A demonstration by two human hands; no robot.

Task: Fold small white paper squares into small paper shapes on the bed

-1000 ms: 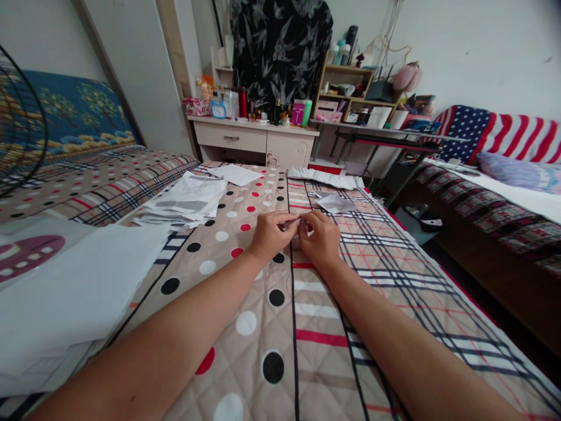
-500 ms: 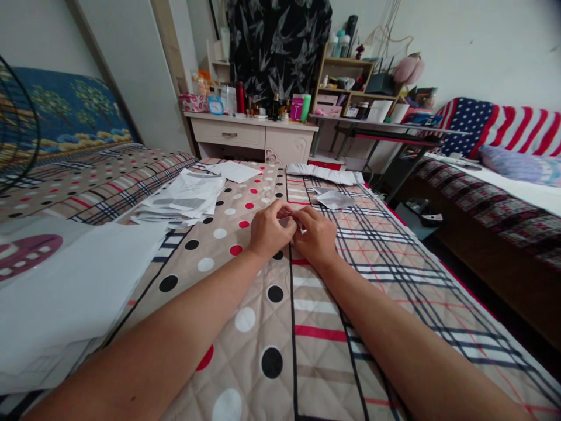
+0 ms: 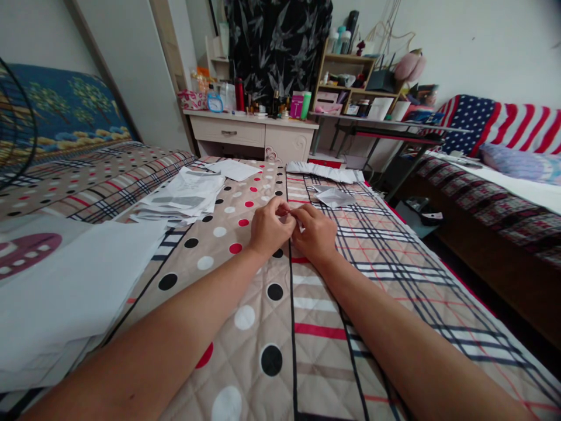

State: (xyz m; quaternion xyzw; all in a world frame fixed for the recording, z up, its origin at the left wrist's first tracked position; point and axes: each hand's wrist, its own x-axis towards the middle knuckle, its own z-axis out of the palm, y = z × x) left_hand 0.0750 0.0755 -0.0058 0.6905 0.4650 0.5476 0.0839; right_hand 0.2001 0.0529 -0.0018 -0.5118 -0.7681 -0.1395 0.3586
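Observation:
My left hand (image 3: 270,227) and my right hand (image 3: 316,229) meet over the middle of the bed, fingertips pinched together. Between them peeks a small whitish piece of paper (image 3: 284,220), mostly covered by the fingers. Just beyond my right hand lies a folded grey-white paper (image 3: 335,197) on the plaid part of the bedspread. Farther off, a long pleated white paper strip (image 3: 324,172) rests near the bed's far edge.
A messy stack of printed sheets (image 3: 179,196) lies left of my hands, with a single white sheet (image 3: 236,169) behind it. Large white papers (image 3: 74,292) cover the near left. A cluttered dresser (image 3: 228,132) stands past the bed's far end; another bed (image 3: 495,222) is to the right.
Both hands stay in nearly the same place, still pinched together. Only slight finger movement shows, and the view has shifted a little.

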